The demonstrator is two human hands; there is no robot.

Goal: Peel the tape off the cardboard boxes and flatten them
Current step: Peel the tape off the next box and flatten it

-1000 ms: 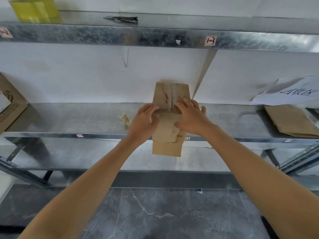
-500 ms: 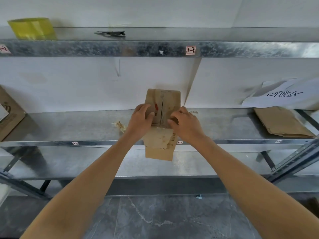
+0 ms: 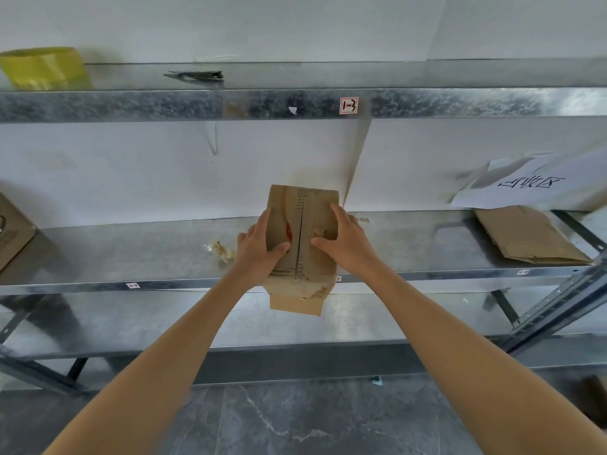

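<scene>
A small brown cardboard box (image 3: 303, 211) lies on the middle metal shelf (image 3: 131, 251), its near end hanging over the shelf's front edge. A seam runs down the middle of its top between two flaps. My left hand (image 3: 261, 246) grips the box's left side with the thumb on the left flap. My right hand (image 3: 343, 239) holds the right side, thumb pressed on the right flap near the seam. A crumpled scrap of clear tape (image 3: 220, 250) lies on the shelf left of the box.
A flattened cardboard piece (image 3: 528, 236) and a white printed sheet (image 3: 532, 185) sit at the shelf's right end. Another box (image 3: 13, 231) pokes in at far left. The upper shelf holds a yellow tape roll (image 3: 44, 68) and a dark cutter (image 3: 197, 75).
Both hands have slid further along the box's sides and the flaps now lie flatter. The view has tilted slightly, showing more of the upper shelf.
</scene>
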